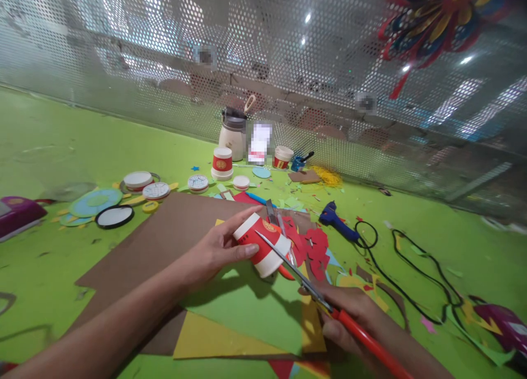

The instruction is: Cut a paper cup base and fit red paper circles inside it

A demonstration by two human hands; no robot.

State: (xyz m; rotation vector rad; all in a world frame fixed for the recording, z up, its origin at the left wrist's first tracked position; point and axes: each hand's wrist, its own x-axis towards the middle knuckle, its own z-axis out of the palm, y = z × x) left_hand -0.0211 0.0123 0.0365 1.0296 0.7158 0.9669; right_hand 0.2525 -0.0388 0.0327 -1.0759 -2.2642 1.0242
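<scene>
Two hands busy: cup in L, scissors in R.

My L hand (218, 250) was wrapped round a red & white paper cup (260, 241), thumb below, fingers on top, holding it on its side above the paper w/ one white end toward my R. My R hand (349, 319) was closed tight on the red handles of the scissors (297, 270), whose blades lay slanted across the cup's side; couldn't tell if they bit in. Under the cup lay a green sheet (255, 310) over a yellow sheet (209, 341) and a big brown sheet (164, 236). Red flower cutouts (316, 246) sat just beside the cup on the R, w/ a blue glue gun (335, 219) and a black cord (411, 283) farther out. A 2nd cup (222, 163) stood upright near the perforated screen (288, 66) at the back.
</scene>
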